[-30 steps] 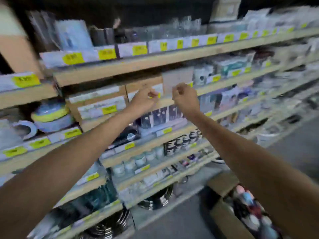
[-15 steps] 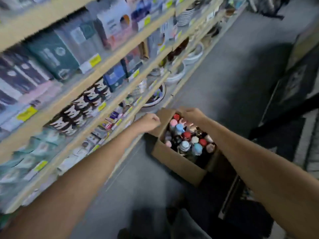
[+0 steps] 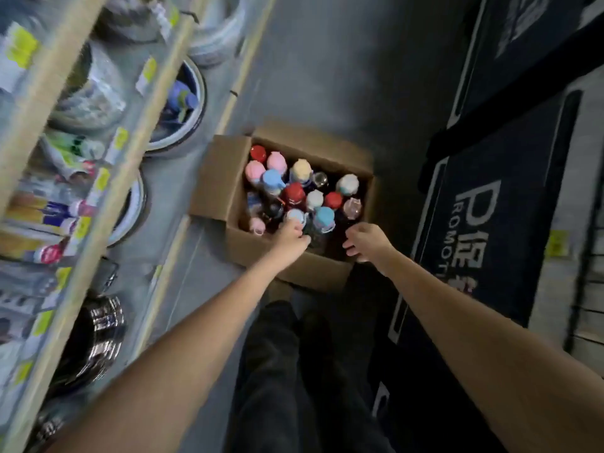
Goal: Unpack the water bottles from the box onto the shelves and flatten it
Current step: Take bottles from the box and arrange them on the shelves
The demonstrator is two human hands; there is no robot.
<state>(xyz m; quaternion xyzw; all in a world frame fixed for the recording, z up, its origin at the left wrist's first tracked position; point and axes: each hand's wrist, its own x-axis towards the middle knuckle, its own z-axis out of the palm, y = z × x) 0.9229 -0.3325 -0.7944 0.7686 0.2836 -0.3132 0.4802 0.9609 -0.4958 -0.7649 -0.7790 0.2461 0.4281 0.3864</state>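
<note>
Two bare forearms reach forward and down from the bottom edge. Dark trouser legs (image 3: 277, 371) stand between them on the grey floor (image 3: 327, 76).

Left hand (image 3: 291, 238): over the near wall of the cardboard box (image 3: 219, 178), fingers curled downward right at a pale-capped bottle (image 3: 295, 217) in the nearest row. The frame is blurred, so I cannot tell whether it grips the bottle or only touches it.

Right hand (image 3: 366, 240): over the near right corner of the box, fingers loosely bent, released, holding nothing.

The box sits on the floor just ahead of the feet, its top open. One flap is folded out to the left and another lies flat at the far side.

Water bottles (image 3: 294, 191): all inside the box, upright and packed close. Caps are red, pink, light blue, cream and white, with a couple of clear ones.

Left of the box are wooden shelves (image 3: 130, 165) running away at a slant, with yellow price tags on the edges. Packaged goods are on them, too smeared to name. Stacked steel pots (image 3: 94, 328) stand low and near, and a dark-rimmed bowl (image 3: 183, 103) sits farther along, near the box.

Right of the box, a dark mat (image 3: 490, 223) with white lettering lies on the floor.
</note>
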